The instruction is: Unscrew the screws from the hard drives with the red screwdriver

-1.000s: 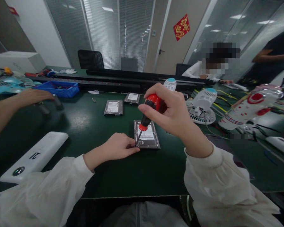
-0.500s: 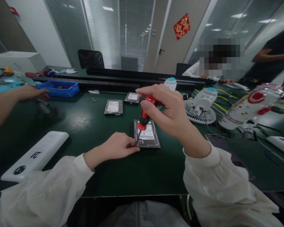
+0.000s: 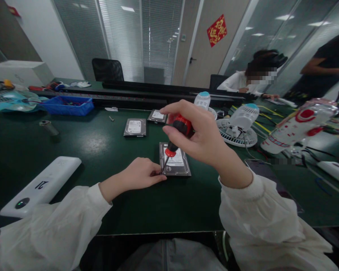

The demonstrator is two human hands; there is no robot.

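Right hand (image 3: 199, 133): grip clamped on screwdriver (image 3: 181, 125), tip at near-left corner of hard drive (image 3: 176, 164).
Left hand (image 3: 142, 174): grip closed, touching that corner, on bench (image 3: 101, 146).

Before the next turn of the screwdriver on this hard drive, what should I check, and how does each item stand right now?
1. Tool grip: right hand closed round the red handle of the screwdriver: ok.
2. Tip position: at the near left corner of the hard drive: ok. Seated in a screw head: cannot tell.
3. Steadying: left hand rests on the table at that corner, fingers by the tip: ok.
4. Drive flat, label up: ok.
5. Shaft upright: it leans, handle up and to the right: not ok.
6. Clearance: the fan and the two spare drives stand apart: ok.
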